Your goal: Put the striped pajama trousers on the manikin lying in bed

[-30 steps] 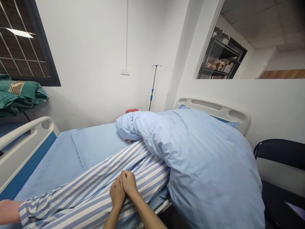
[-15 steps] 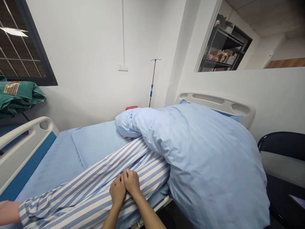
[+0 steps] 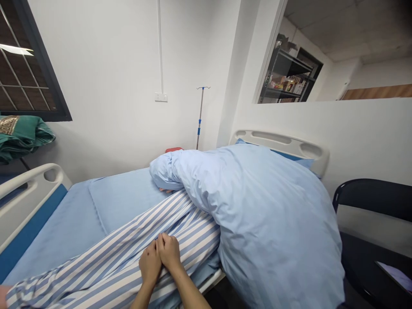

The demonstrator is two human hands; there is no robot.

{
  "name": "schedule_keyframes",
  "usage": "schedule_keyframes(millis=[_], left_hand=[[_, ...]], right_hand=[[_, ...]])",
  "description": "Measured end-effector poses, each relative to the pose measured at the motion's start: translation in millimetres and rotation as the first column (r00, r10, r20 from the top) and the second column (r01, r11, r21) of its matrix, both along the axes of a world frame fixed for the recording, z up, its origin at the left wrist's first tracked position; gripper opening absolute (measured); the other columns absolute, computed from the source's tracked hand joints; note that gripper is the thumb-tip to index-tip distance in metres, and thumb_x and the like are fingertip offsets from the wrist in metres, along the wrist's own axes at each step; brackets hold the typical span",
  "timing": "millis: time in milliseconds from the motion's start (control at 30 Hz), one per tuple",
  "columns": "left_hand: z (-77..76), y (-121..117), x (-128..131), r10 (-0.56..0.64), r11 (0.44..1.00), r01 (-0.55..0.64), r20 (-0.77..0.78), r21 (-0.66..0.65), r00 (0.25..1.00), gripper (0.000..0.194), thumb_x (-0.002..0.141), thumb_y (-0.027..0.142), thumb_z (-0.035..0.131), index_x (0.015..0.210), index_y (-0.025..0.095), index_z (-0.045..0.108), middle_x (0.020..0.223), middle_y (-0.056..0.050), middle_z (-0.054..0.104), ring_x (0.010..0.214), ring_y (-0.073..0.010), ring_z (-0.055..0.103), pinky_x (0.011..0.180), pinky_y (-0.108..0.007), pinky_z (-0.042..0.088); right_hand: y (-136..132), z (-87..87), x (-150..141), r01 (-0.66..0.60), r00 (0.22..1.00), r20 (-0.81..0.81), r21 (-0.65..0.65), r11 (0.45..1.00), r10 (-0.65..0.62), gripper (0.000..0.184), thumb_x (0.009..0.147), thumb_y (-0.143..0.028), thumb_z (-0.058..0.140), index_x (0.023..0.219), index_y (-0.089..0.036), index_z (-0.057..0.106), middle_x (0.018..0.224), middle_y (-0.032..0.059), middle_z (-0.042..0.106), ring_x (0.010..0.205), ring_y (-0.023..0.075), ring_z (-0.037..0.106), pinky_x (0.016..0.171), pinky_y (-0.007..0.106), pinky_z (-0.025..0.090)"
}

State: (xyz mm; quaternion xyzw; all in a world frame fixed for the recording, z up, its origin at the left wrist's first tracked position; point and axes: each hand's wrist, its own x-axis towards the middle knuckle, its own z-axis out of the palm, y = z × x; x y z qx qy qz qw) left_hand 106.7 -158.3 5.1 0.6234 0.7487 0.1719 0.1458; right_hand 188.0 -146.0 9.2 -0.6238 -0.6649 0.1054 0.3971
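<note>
A person lies on the hospital bed in blue-and-white striped trousers [image 3: 128, 253], their upper body hidden under a light blue duvet [image 3: 257, 206]. My left hand [image 3: 149, 265] and my right hand [image 3: 169, 253] sit side by side, touching each other, on the near striped leg around its middle. The fingers of both hands curl down over the leg and press into the cloth. The lying person's hand [image 3: 165, 190] peeks out from under the duvet's edge. Their foot is barely visible at the lower left corner.
The bed has a blue sheet [image 3: 96, 206], a white footboard [image 3: 28, 189] at left and a white headboard [image 3: 280, 143] at right. A drip stand [image 3: 199, 118] stands by the wall. A dark chair [image 3: 373, 206] is at right; green folded cloth [image 3: 22, 135] lies at far left.
My hands stay pressed on the same striped leg. The view has swung a little to the right, so the bed and the foot at lower left have slid leftward in the picture.
</note>
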Motion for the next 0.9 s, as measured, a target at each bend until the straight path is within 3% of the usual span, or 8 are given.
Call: schedule_keyframes(millis=[100, 267, 400, 600, 900], left_hand=[[12.7, 3, -1, -0.029, 0.999, 0.024, 0.132, 0.037, 0.991, 0.034, 0.086, 0.032, 0.029, 0.085, 0.02, 0.061, 0.088, -0.007, 0.067, 0.081, -0.0189, 0.058, 0.067, -0.026, 0.036], [36.9, 15, 4, -0.099, 0.963, 0.004, 0.342, 0.269, 0.934, 0.04, 0.085, 0.038, 0.028, 0.056, 0.019, 0.048, 0.054, 0.0, 0.053, 0.057, -0.0121, 0.047, 0.058, -0.023, 0.033], [27.5, 17, 13, -0.04, 0.969, -0.08, 0.466, 0.235, 0.884, 0.04, 0.085, 0.04, 0.029, 0.054, 0.019, 0.046, 0.051, 0.001, 0.051, 0.054, -0.0119, 0.045, 0.055, -0.023, 0.032], [-0.3, 9, 20, -0.026, 0.99, -0.007, 0.233, 0.14, 0.972, 0.028, 0.085, 0.031, 0.035, 0.072, 0.019, 0.056, 0.07, -0.005, 0.065, 0.064, -0.0142, 0.054, 0.06, -0.025, 0.031], [1.1, 9, 20, -0.013, 0.995, -0.002, 0.148, 0.102, 0.989, 0.03, 0.088, 0.03, 0.033, 0.082, 0.019, 0.059, 0.08, -0.006, 0.067, 0.073, -0.0155, 0.058, 0.065, -0.025, 0.033]], right_hand=[[-1, 2.3, 2, -0.01, 0.997, -0.077, -0.007, 1.0, 0.01, 0.043, 0.091, -0.032, 0.029, 0.061, -0.018, 0.056, 0.056, 0.0027, 0.059, 0.054, 0.0116, 0.049, 0.053, 0.025, 0.022], [2, 3.5, 5, -0.035, 0.965, -0.26, 0.023, 0.999, 0.04, 0.047, 0.093, -0.037, 0.025, 0.062, -0.018, 0.055, 0.056, 0.0024, 0.057, 0.054, 0.0115, 0.049, 0.054, 0.023, 0.025], [3, 3.1, 6, -0.028, 0.937, -0.346, 0.054, 0.998, 0.045, 0.046, 0.092, -0.037, 0.026, 0.061, -0.018, 0.054, 0.054, 0.0016, 0.055, 0.051, 0.0112, 0.046, 0.053, 0.023, 0.025], [1, 4.7, 10, -0.055, 0.923, -0.379, 0.051, 0.997, 0.07, 0.043, 0.09, -0.036, 0.029, 0.056, -0.018, 0.049, 0.048, -0.0011, 0.047, 0.047, 0.0101, 0.04, 0.05, 0.023, 0.025], [2, -0.1, 8, -0.043, 0.932, -0.359, 0.033, 0.999, 0.052, 0.044, 0.09, -0.036, 0.03, 0.054, -0.018, 0.048, 0.046, -0.0019, 0.046, 0.046, 0.0095, 0.038, 0.049, 0.023, 0.025]])
